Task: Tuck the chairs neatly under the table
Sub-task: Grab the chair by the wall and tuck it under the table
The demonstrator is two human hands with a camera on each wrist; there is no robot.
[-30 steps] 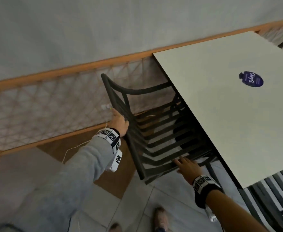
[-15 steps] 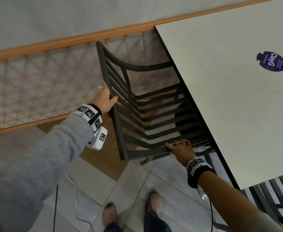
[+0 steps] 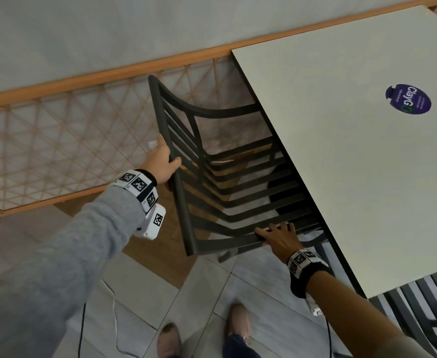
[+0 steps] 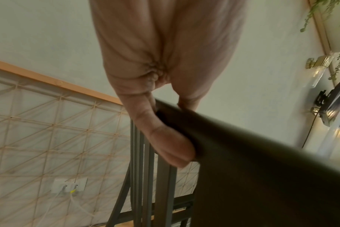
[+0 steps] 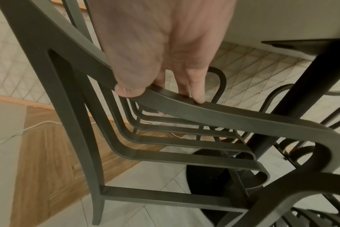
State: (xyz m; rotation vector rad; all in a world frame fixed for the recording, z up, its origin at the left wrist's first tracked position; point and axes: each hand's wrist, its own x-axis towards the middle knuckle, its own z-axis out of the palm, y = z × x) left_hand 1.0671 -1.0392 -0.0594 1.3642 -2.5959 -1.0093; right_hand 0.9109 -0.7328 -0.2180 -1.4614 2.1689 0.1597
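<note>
Chair (image 3: 212, 192) sitting half under the table (image 3: 341, 151), seat slats running toward it, left hand (image 3: 161, 161) gripping the top rail, right hand (image 3: 279, 236) clasping the near armrest, closer to the tabletop edge.

Left hand (image 3: 163, 161) and right hand (image 3: 280, 237) gripping.

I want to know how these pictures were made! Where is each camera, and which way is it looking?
Head: worn on the head, looking down at the dark chair, white table, both arms and shoes.
Left wrist: under the left hand, looking up along it to the chair's top rail and wall.
Right wrist: under the right hand, looking down along the armrest to the floor.
Shared: all three see this chair and the lattice wall panel.
</note>
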